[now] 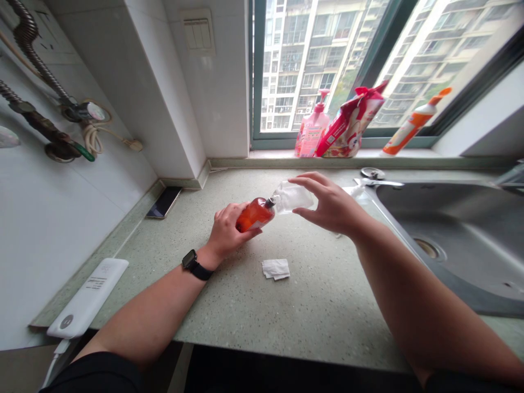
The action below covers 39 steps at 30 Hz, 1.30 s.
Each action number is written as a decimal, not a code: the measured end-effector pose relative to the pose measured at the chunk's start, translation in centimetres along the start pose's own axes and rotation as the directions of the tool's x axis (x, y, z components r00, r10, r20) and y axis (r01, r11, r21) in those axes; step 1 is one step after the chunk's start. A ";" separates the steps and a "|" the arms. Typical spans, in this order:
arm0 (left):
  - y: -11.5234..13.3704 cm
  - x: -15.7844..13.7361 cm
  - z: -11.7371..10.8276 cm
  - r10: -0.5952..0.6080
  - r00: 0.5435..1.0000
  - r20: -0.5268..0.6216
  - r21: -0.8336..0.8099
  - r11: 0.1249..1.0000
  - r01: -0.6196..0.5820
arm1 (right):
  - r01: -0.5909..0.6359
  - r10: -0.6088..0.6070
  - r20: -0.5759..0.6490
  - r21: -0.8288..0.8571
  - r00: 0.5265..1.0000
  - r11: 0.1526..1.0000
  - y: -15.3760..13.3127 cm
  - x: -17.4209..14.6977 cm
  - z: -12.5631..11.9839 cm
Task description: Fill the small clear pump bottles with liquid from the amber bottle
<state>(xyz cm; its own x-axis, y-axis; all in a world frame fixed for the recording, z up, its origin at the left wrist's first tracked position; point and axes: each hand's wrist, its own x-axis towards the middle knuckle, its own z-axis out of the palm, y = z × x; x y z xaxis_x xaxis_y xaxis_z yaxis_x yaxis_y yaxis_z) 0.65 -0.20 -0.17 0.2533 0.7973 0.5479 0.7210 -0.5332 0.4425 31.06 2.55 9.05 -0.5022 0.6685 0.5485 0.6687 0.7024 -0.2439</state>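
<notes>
My left hand (226, 232) is wrapped round an orange-red bottle (254, 215), which leans to the right with its dark threaded neck uppermost. Between the thumb and fingers of my right hand (327, 203) lies a clear bottle (293, 197), tipped so its mouth points left. The two bottle mouths meet or nearly meet; I cannot tell whether they touch. Whether any liquid runs between them is too small to see. Below the bottles, a folded white tissue (275, 269) rests on the speckled countertop (229, 305).
On the right is a steel sink (462, 234), with a strainer lid (372, 173) behind its edge. A phone (164, 202) and a white power bank (88, 297) lie left. The windowsill holds a pink pump bottle (312, 131), a red bag (350, 125) and an orange-white bottle (413, 126).
</notes>
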 end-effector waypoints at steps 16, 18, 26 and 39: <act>0.0 0.0 0.0 0.006 1.000 -0.002 -0.011 1.000 -0.006 | 0.010 -0.010 -0.003 0.004 1.000 1.000 -0.2 0.0 -0.1; 0.0 0.0 0.1 0.003 1.000 0.000 -0.011 1.000 -0.003 | 0.007 -0.007 -0.003 0.008 1.000 1.000 -0.2 0.1 -0.1; 0.0 0.0 0.0 0.008 1.000 -0.002 -0.005 1.000 -0.008 | 0.008 -0.008 -0.003 0.013 1.000 1.000 -0.2 0.1 -0.2; 0.1 0.0 0.0 -0.006 1.000 0.013 -0.024 1.000 0.006 | 0.008 -0.008 -0.001 0.019 1.000 1.000 -0.4 0.1 -0.3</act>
<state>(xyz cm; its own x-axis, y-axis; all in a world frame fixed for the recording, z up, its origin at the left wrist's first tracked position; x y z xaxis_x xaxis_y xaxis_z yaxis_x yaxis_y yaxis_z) 0.72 -0.26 -0.12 0.2572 0.8038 0.5364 0.7067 -0.5350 0.4629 30.95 2.24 9.44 -0.5067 0.6628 0.5513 0.6544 0.7120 -0.2546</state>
